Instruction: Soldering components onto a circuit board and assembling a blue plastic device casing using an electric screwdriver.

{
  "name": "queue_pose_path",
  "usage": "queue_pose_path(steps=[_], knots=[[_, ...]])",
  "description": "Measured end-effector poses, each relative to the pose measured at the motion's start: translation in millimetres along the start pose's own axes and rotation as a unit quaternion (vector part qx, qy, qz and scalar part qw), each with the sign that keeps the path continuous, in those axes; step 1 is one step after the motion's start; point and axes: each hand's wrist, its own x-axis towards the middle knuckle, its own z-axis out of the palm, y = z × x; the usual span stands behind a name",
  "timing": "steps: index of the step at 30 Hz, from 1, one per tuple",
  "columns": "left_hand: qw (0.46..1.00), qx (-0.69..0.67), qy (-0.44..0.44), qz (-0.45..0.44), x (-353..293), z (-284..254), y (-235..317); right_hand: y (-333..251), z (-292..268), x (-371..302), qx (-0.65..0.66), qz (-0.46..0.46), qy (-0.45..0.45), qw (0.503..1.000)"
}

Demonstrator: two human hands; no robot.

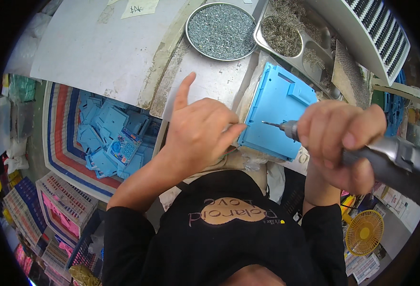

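My right hand (338, 138) grips a dark electric screwdriver (386, 159), its thin bit pointing left over a light-blue plastic housing (277, 107). The housing lies tilted on the bench, with a raised rectangular block near its right side. Beside the housing's left edge is my left hand (198, 128), thumb and forefinger brought together and the little finger stretched out. Whatever that pinch holds, if anything, is hidden by the fingers. Beyond the hands stands a round metal dish (221, 31) full of small silvery screws.
A metal compartment tray (298, 59) holds heaps of small springy metal parts at the back right, near a white slotted rack (384, 35). Left of the bench (109, 52), a striped bag (59, 128) contains many blue plastic pieces. A yellow fan (364, 232) stands at the lower right.
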Motion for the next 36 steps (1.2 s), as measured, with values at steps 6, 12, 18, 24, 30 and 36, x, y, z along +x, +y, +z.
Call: queue_pose_path(steps=[6,12,18,24,30,36], knots=[[0.998,-0.049,-0.005,-0.036,-23,-2,-11,16,16,-4,-0.006,0.078,0.043,0.996],[0.999,-0.019,-0.007,-0.040,-20,4,-11,27,27,-11,-0.101,0.115,0.022,0.988],[0.999,-0.027,0.013,-0.037,-16,12,0,30,22,-13,-0.114,0.076,0.006,0.991],[0.997,-0.066,0.025,-0.033,-13,19,7,2,21,6,-0.009,-0.001,-0.040,0.999],[0.999,-0.046,-0.010,-0.005,-14,16,9,3,25,-6,-0.001,-0.001,-0.029,1.000],[0.988,-0.118,-0.098,-0.013,-6,-9,9,4,25,-31,0.026,0.033,-0.009,0.999]])
